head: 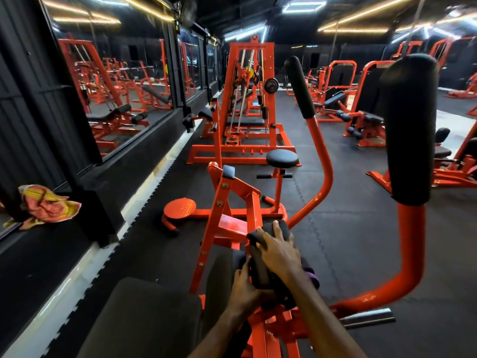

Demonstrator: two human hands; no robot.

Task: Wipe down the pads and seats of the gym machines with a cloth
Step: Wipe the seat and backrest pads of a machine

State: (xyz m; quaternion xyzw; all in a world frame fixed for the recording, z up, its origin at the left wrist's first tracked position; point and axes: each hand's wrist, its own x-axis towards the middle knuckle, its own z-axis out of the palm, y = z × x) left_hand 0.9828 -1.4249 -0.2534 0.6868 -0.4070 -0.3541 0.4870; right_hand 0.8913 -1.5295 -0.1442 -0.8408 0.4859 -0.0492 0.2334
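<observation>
Right hand (pixel 277 250) presses dark cloth (pixel 271 229) flat on the chest pad (pixel 224 277), lengthwise away; left hand (pixel 244 288) grips pad nearer.

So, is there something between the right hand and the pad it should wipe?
Only the dark cloth itself. The right hand presses it flat on the pad, and the left hand grips the pad's lower end. Nothing else visible is between them.
</observation>
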